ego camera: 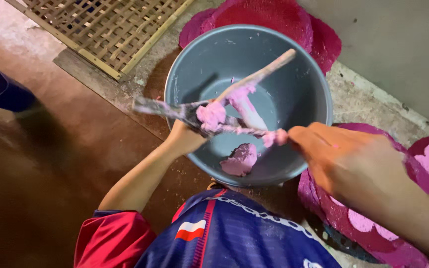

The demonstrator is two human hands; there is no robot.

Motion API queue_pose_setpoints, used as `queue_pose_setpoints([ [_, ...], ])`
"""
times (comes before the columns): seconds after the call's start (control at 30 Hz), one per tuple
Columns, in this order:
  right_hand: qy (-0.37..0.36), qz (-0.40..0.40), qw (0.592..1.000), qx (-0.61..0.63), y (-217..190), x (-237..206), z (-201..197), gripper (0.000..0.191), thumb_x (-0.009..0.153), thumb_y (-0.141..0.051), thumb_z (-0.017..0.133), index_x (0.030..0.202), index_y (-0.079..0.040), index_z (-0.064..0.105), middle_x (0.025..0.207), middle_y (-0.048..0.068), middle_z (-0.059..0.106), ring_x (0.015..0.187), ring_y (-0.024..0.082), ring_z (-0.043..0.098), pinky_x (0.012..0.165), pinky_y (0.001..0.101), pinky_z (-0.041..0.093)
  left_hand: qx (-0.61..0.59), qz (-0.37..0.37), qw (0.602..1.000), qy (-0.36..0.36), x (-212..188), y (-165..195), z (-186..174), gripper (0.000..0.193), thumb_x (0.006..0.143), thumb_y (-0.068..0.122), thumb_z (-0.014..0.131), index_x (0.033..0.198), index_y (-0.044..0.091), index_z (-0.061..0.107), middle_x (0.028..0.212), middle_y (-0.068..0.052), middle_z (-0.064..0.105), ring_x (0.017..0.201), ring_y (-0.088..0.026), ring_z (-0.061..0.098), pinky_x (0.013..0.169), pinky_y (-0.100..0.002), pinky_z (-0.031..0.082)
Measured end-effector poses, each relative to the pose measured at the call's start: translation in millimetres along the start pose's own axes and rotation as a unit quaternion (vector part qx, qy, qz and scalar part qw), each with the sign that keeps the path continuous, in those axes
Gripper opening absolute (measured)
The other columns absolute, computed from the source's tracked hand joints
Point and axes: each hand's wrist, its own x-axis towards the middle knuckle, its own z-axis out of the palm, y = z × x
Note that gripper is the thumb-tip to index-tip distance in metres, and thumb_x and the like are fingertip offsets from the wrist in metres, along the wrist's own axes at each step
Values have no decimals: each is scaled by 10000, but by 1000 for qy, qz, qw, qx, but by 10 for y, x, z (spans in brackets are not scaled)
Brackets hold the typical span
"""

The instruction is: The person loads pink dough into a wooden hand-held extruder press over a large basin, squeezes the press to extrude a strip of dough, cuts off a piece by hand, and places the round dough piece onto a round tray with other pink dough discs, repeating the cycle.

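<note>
Head view, looking down into a grey bucket (294,99) on the floor. Left hand (184,139) is closed around a flat scraper (160,108) smeared w/ pink paste, held over the bucket. Right hand (343,159) has fingers pinched on the end of a thin stick (259,77), which crosses the scraper above the bucket; pink paste clings to both at the crossing. A lump of pink paste (239,160) lies on the bucket bottom, near side. Magenta round mats (368,238) w/ pale pink patches sit just right of the bucket; another magenta mat (284,15) behind it. Bamboo lattice tray (105,30) top left. Blue box (3,92) far left on the floor.
</note>
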Motion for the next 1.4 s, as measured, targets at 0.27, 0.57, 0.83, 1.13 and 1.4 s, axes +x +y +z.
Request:
queue_pose_setpoints([
  [0.27, -11, -68, 994, -83, -229, 503, 237, 190, 837, -177, 639, 1014, -222, 695, 792, 28, 659, 659, 233, 694, 523, 382, 535, 65, 19, 997, -23, 23, 160, 283, 550, 822, 258, 768, 1326, 91, 625, 1188, -93, 710, 1026, -180, 689, 893, -340, 572],
  [0.57, -41, -24, 995, -83, -237, 162, -80, 204, 816, -173, 629, 1015, -142, 657, 777, 67, 647, 641, 230, 704, 548, 369, 560, 348, 102, 931, 35, 18, 209, 27, 597, 862, 303, 776, 1375, 80, 566, 1318, -149, 674, 1114, -322, 674, 924, -421, 547],
  [0.83, -6, -66, 987, -148, -515, 565, 390, 140, 823, -165, 634, 912, -57, 635, 754, 73, 652, 619, 215, 706, 521, 326, 567, 256, 220, 940, 39, 85, 281, 273, 739, 711, 351, 805, 1350, 68, 563, 1378, -165, 633, 1150, -357, 648, 969, -440, 563],
  [1.13, -78, 46, 994, -53, 124, -10, 103, 213, 851, -103, 594, 1060, -112, 634, 820, 100, 659, 663, 306, 717, 513, 439, 560, 365, 232, 892, 132, 151, 361, -25, 486, 816, 255, 808, 1235, 97, 620, 1399, -95, 647, 1037, -233, 681, 826, -361, 597],
  [1.4, -22, -67, 988, -136, -229, 674, 505, 113, 876, -177, 610, 941, -95, 651, 793, 88, 682, 644, 257, 733, 495, 375, 567, 237, 161, 956, 67, 147, 124, 332, 638, 702, 222, 812, 1281, 53, 606, 1460, -142, 586, 1189, -336, 642, 921, -450, 544],
])
